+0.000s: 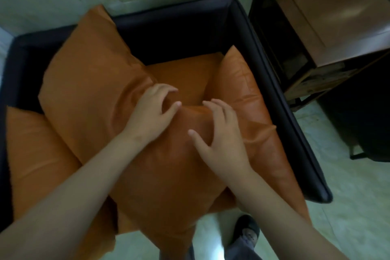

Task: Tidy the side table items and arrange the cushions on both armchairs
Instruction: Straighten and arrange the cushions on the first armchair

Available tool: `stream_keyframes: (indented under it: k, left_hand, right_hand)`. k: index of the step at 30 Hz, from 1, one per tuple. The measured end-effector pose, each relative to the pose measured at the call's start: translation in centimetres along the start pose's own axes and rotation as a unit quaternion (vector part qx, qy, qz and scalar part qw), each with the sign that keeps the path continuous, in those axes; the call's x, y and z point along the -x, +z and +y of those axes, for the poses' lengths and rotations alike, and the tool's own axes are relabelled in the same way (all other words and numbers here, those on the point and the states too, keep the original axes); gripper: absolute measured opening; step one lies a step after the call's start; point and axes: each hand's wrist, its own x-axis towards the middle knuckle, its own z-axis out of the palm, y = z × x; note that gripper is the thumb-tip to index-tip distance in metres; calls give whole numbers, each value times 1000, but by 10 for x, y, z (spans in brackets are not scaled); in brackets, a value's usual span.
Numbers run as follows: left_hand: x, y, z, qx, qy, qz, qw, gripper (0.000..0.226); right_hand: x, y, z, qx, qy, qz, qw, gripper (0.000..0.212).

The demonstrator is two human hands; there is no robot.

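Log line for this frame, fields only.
step: arranging armchair cushions | left hand: grips middle cushion | right hand: on same cushion, grip unclear
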Motion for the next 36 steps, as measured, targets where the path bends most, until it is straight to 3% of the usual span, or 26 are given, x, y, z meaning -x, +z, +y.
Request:
stream_keyframes:
  k: [3,6,11,15,18,22,27,33,36]
  left_hand:
    - [-35,-19,-35,-34,27,-20,999,37]
    - [-72,-36,-68,-73,57,-45,995,41]
    - [-143,-43,-125,-146,93,-102,980,46]
    - [-171,-18,-161,-289,145,-201,925,55]
    - [-166,-4,-175,-315,168,-233,904,63]
    - [-155,-11,-191,-295,163,-216,916,87]
    - [-143,-25,-186,-298,148,-155,930,75]
    - [-142,-79,-148,-355,187,-145,904,55]
    - [-128,-113,-133,-382,195,-121,895,59]
  right_hand:
    - [-40,24,-18,24,23,-4,999,56]
    - [-82,46,-15,76,101,-23,992,54]
    - [-103,81,14,186,234,-116,947,61]
    - [-87,98,25,257,223,-115,933,67]
    - [-85,97,31,253,235,-124,930,69]
    - [-77,97,33,253,246,-114,929,71]
    - [-64,92,23,271,221,-57,935,65]
    - [-48,78,-1,243,159,31,956,61]
    - [-31,62,-27,211,115,68,968,66]
